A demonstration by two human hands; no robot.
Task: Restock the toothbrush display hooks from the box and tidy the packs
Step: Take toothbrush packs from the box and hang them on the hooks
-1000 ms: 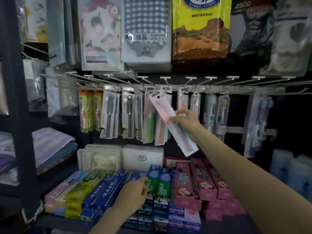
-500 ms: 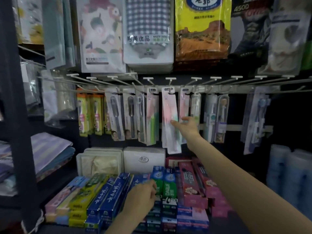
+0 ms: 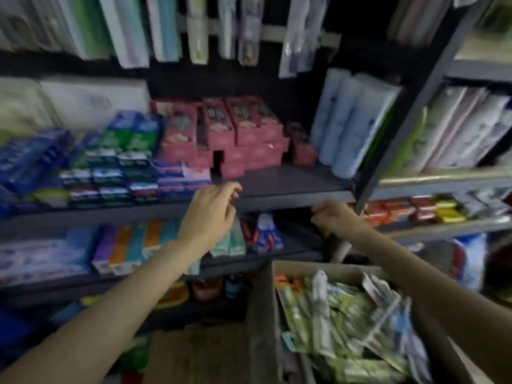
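The view is blurred and tilted down. Hanging toothbrush packs (image 3: pixel 133 31) show only their lower ends along the top edge. An open cardboard box (image 3: pixel 273 295) at the bottom right holds several loose green and white toothbrush packs (image 3: pixel 346 328). My left hand (image 3: pixel 213 214) hovers at the front edge of the middle shelf with loosely curled fingers, holding nothing. My right hand (image 3: pixel 332 217) sits just below that shelf edge, above the box, fingers loosely curled, with nothing seen in it.
Red toothpaste boxes (image 3: pixel 235 134) and blue and green ones (image 3: pixel 110 162) fill the dark shelf (image 3: pixel 291 195). More cartons (image 3: pixel 124 245) line the shelf below. A dark upright post (image 3: pixel 401 128) stands right of my right hand, with another rack beyond it.
My right hand has left the pink toothbrush pack hanging on its hook and dropped to the shelf edge above the box. The view swung down and right; my left hand came off the toothpaste boxes.
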